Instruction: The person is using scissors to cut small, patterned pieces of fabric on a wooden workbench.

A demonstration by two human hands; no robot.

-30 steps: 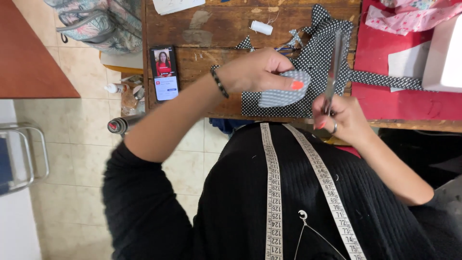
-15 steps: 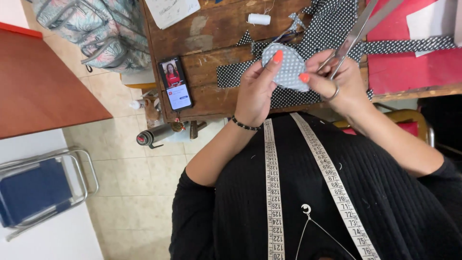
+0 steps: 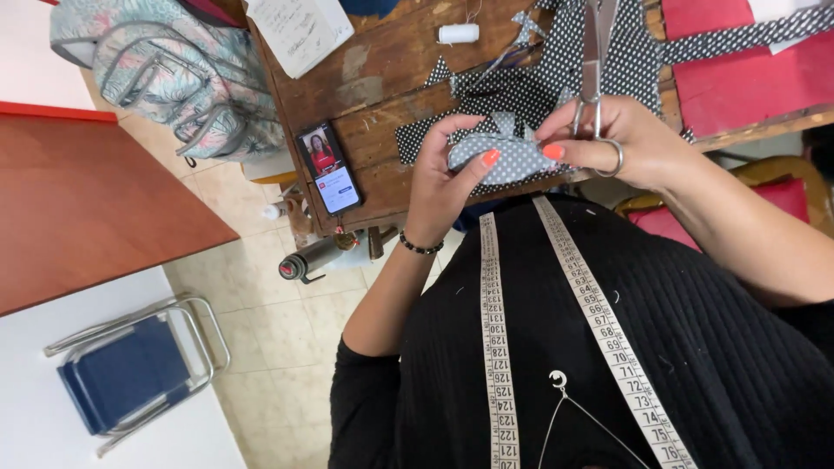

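Looks like a small sewing workshop: worn wooden table (image 3: 382, 78) covered in polka-dot fabric scraps (image 3: 512, 87), a thread spool (image 3: 458, 33), scissors (image 3: 593, 61), red cloth (image 3: 738, 78), and a measuring tape (image 3: 599, 321) draped round the person's neck.

Since a second ago, the left hand (image 3: 443, 178) has turned and now pinches the small grey dotted pouch (image 3: 508, 156) from its left end. The right hand (image 3: 621, 143), with scissors (image 3: 595, 78), has closed onto the pouch's right end, both nearer the bench's front edge.
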